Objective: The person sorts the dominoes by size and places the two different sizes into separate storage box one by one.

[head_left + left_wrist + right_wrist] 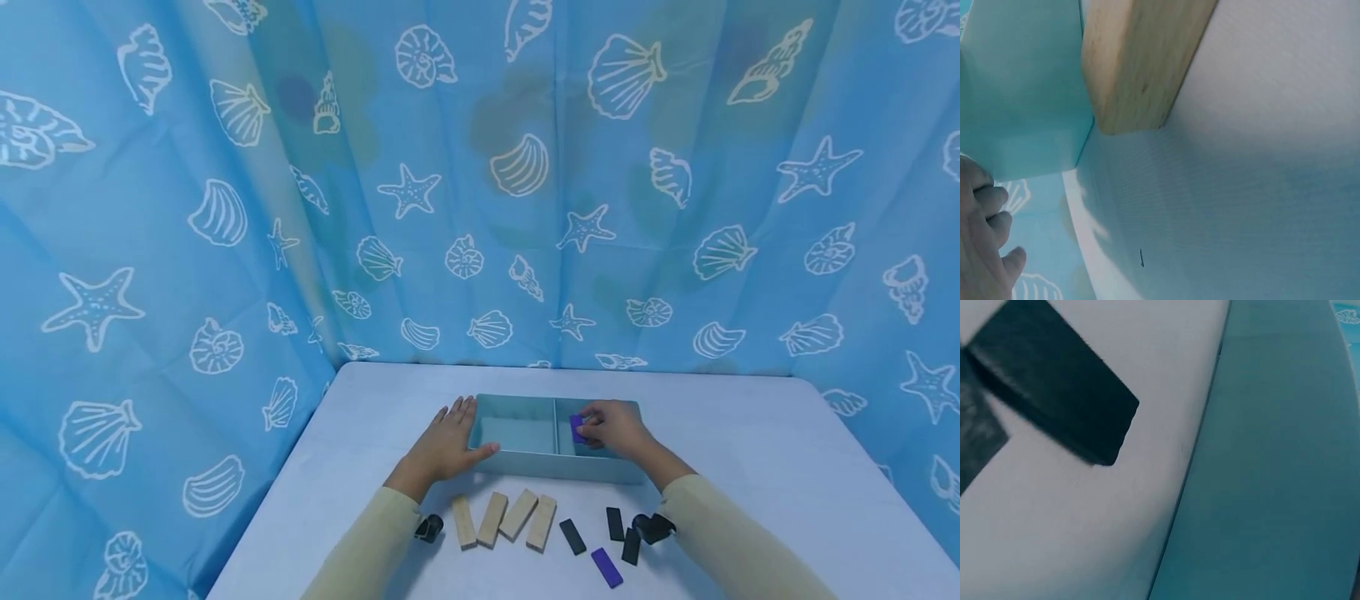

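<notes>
A pale teal box (555, 465) with two compartments stands on the table. My right hand (617, 431) reaches into its right compartment and pinches a purple block (577, 428) between thumb and fingers. My left hand (444, 442) rests at the box's left end, fingers straight and spread, thumb along the front wall; the left wrist view catches those fingers (999, 225) beside the teal wall (1029, 81). No block shows in the left compartment. The right wrist view has the box's front wall (1266, 450) but not the hand.
Several wooden blocks (491, 520) lie side by side in front of the box. Right of them are three black blocks (572, 537) and another purple block (607, 567). A black wrist camera (429, 528) sits under each forearm. Behind the white table (360, 417) hangs a blue shell-print curtain (465, 208).
</notes>
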The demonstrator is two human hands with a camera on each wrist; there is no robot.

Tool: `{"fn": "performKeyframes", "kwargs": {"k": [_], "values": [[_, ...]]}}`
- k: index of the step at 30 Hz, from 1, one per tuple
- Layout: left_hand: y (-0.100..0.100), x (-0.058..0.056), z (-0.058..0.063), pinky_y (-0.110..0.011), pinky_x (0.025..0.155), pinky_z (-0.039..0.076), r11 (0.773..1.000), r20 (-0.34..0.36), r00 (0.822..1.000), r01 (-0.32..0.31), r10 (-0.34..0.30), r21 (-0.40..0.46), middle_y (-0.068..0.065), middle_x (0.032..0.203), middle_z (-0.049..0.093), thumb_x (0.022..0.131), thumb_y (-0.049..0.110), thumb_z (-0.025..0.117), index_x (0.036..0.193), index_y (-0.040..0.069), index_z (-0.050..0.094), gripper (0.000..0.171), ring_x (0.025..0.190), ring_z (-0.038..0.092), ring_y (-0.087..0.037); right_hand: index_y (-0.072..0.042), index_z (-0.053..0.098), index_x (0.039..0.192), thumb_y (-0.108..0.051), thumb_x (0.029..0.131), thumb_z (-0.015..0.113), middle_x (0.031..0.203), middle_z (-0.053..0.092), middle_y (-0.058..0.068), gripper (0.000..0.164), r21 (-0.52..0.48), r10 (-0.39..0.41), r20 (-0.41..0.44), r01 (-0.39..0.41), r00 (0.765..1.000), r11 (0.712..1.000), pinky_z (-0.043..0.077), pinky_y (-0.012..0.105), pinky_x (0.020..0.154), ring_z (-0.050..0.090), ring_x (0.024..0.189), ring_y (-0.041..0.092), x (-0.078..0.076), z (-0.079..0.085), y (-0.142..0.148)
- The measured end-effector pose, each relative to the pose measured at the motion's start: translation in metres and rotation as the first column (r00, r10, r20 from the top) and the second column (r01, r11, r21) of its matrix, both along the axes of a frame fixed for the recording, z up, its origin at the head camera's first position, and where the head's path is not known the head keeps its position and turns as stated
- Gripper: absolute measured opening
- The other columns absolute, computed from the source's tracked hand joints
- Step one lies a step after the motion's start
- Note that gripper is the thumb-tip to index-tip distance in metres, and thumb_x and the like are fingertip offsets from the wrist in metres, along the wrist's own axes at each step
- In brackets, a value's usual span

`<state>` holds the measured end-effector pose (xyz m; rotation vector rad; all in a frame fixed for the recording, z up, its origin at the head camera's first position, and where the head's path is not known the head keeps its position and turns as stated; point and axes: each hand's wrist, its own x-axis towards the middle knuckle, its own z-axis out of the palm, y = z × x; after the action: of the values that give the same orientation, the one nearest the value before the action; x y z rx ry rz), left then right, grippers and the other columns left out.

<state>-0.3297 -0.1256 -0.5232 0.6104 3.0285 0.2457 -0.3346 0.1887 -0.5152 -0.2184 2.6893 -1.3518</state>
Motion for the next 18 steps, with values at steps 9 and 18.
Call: {"fn": "performKeyframes", "kwargs": {"k": [9, 18], "values": [[0.001, -0.002, 0.003, -0.042, 0.117, 0.009, 1.000, 0.015, 1.000, -0.014, 0.014, -0.014, -0.009, 0.161, 0.014, 0.092, 0.071, 0.040, 0.155, 0.004, 0.014, 0.096, 0.147, 0.008, -0.024, 0.005, 0.062, 0.121, -0.006, 0.090, 0.067, 0.091, 0.066, 0.007, 0.032, 0.110, 0.007, 0.057, -0.013, 0.998, 0.994, 0.057, 0.035, 0.071, 0.066, 0.079, 0.017, -0.019, -0.001, -0.009], [0.000, -0.003, 0.002, -0.044, 0.117, 0.010, 1.000, 0.012, 1.000, -0.005, 0.004, 0.019, -0.012, 0.161, 0.009, 0.092, 0.070, 0.040, 0.156, 0.002, 0.009, 0.097, 0.147, 0.006, -0.026, 0.009, 0.061, 0.119, -0.003, 0.091, 0.064, 0.086, 0.065, 0.010, 0.030, 0.057, -0.019, 0.155, 0.010, 0.988, 0.998, 0.056, 0.032, 0.065, 0.066, 0.071, 0.019, -0.028, -0.009, -0.015]]}}
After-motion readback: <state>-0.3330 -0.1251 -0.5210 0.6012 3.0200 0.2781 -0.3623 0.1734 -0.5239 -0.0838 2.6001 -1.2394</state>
